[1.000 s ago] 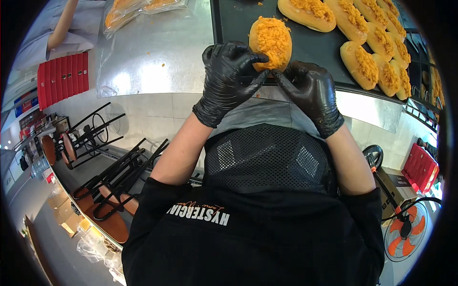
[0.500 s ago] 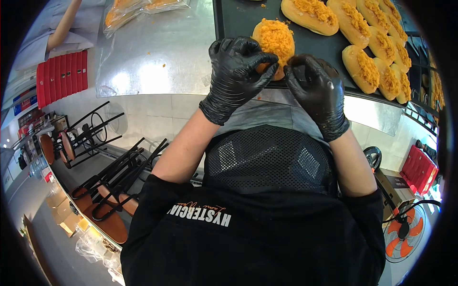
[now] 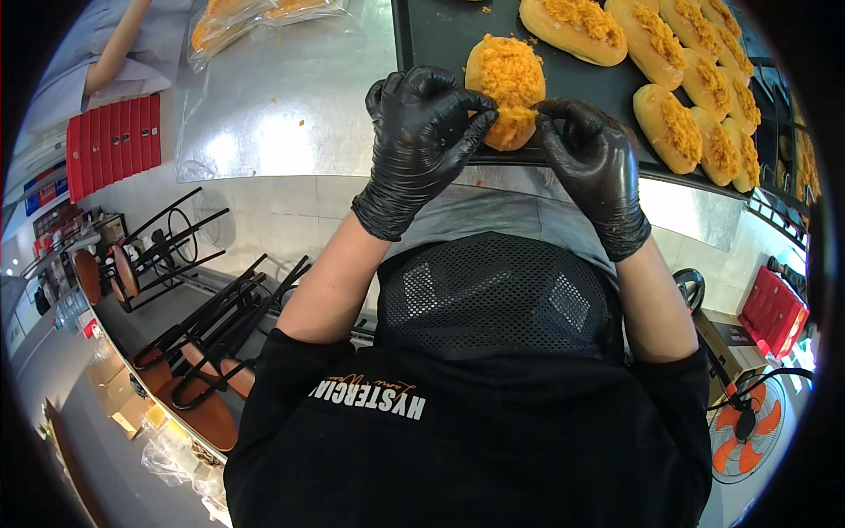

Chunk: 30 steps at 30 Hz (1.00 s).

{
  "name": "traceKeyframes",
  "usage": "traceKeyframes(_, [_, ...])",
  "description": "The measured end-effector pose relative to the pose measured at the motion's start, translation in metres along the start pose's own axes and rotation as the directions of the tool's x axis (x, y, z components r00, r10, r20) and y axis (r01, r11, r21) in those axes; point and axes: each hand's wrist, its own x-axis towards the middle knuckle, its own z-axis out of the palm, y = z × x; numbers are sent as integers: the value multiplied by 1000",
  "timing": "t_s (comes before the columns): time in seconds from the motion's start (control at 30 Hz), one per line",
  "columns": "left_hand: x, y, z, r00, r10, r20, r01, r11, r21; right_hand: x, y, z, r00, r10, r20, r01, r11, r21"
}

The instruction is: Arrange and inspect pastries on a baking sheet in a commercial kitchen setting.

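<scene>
While both gloved hands work at the near end of the topped bun [image 3: 506, 86], which lies beside the near edge of the dark tray [image 3: 585, 86], a light touch should serve best. The left hand [image 3: 418, 132] and right hand [image 3: 594, 163] each bring thumb and forefinger close together; whether either clamps any orange shreds [image 3: 503, 66], I cannot tell. Small, gentle pinches would likely spread them evenly without denting the bread.
</scene>
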Motion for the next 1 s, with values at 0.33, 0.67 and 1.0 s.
traceKeyframes(0.33, [3,9,1,1000,5,28,-4,999,-33,2,-3,2,1000,-10,2,10,999,-35])
traceKeyframes(0.67, [-2,-2,6,998,-53,-17,53,999,-6,6,12,15,977,-184,-112,170,978,-120])
traceKeyframes(1.0, [-7,-24,-3,998,18,63,-21,999,40,-10,17,11,952,-294,-83,284,952,-117])
